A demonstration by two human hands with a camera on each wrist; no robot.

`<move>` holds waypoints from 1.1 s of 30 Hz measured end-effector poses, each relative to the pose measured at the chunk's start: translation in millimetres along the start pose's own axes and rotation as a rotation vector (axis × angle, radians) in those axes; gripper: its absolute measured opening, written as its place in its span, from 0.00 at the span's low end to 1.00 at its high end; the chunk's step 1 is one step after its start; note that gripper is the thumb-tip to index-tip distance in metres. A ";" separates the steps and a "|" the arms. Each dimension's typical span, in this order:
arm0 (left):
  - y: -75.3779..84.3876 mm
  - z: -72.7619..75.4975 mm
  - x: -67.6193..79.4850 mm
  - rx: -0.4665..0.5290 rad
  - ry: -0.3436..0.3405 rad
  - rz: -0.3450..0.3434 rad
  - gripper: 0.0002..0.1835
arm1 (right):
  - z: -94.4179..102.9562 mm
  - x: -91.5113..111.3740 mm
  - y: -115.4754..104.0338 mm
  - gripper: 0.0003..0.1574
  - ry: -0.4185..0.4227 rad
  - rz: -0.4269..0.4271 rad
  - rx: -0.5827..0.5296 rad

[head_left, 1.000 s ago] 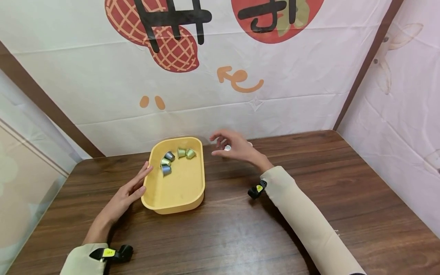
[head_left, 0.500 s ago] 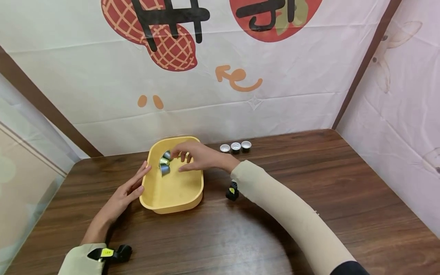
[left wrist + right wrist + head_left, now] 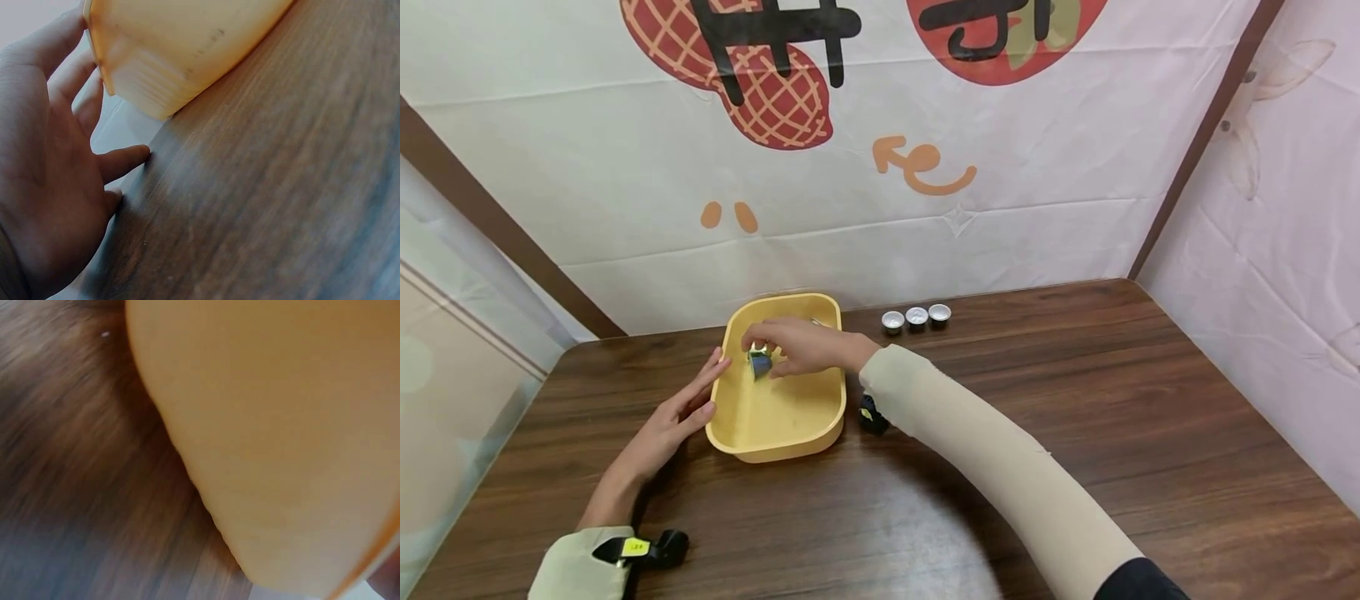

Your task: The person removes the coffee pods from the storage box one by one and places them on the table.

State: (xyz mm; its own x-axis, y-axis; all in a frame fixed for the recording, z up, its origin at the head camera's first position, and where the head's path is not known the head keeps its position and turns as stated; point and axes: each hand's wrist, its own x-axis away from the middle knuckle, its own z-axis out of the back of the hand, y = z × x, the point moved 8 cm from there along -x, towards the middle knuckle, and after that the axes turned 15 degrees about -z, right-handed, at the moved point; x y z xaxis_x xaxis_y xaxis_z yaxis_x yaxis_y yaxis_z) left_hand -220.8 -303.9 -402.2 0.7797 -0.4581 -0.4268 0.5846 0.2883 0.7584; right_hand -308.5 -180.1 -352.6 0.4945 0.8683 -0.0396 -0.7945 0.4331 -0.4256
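A yellow plastic tub (image 3: 775, 429) stands on the table. My left hand (image 3: 666, 425) rests its extended fingers against the tub's left rim; in the left wrist view the fingers (image 3: 72, 72) touch the tub's edge. My right hand (image 3: 808, 343) reaches over the right rim into the tub, fingers bent downward and thumb apart from them. Below the hand, a blue coffee capsule (image 3: 761, 364) and a green coffee capsule (image 3: 757, 350) show in the gap. Other capsules in the tub are mostly covered by the hand. The right wrist view shows mainly the tub's wall (image 3: 269, 425), blurred.
Three coffee capsules stand in a row behind the tub's right side, silver lids up: a left one (image 3: 892, 322), a middle one (image 3: 917, 317) and a right one (image 3: 939, 314). The brown wooden table (image 3: 1075, 400) ends at a white printed cloth wall (image 3: 850, 250).
My right hand has moved left from the capsule row into the tub, then farther toward the capsules on its left side. Three standing capsules came into view. My left hand has stayed at the rim.
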 end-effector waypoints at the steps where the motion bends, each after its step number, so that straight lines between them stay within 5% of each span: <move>1: 0.7 0.1 0.0 0.001 -0.003 -0.005 0.31 | -1.2 -2.3 0.0 0.29 -0.003 -0.003 0.012; 23: -0.7 1.8 0.0 -0.023 0.004 0.002 0.31 | -18.8 -18.6 6.1 0.22 -0.081 -0.087 0.039; 33: -3.8 1.1 1.4 -0.020 0.003 0.018 0.31 | -31.4 -21.2 -3.0 0.27 -0.142 -0.101 0.099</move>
State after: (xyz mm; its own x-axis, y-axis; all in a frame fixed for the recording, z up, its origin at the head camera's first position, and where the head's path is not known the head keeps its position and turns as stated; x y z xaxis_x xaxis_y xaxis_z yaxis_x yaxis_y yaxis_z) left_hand -222.2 -306.6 -405.1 0.7908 -0.4505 -0.4143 0.5746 0.3134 0.7560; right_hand -305.5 -207.4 -378.9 0.5245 0.8414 0.1297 -0.7775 0.5355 -0.3298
